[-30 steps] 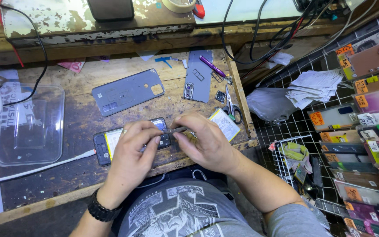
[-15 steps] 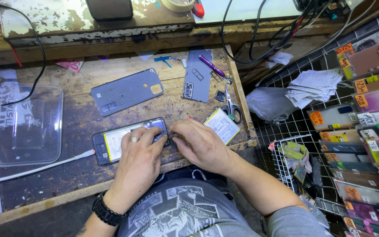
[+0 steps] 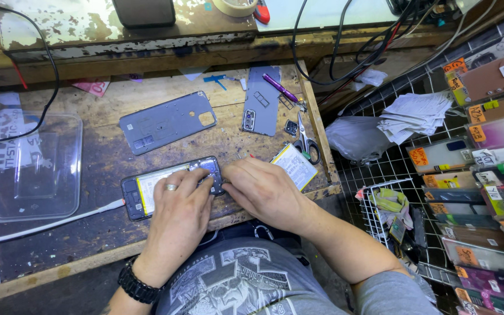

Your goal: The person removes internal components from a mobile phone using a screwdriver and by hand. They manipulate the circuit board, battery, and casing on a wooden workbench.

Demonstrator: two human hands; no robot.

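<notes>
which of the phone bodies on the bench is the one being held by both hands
The opened phone at the bench's front edge, insides and yellowish battery showing, under the left hand and right hand. The two grey back covers lie untouched farther back.

The opened phone [image 3: 173, 186] lies flat on the worn wooden bench [image 3: 88, 245], its long side running left to right and tilted slightly up toward the right. Its back cover is off, so the insides show: a dark frame, a pale battery with a yellow edge filling the middle, and a bluish circuit board at the right end. A white cable [image 3: 48, 224] meets its left end. Both hands cover the right half, the left hand [image 3: 179, 213] lying across the battery and the right hand [image 3: 263, 189] at the board end.
</notes>
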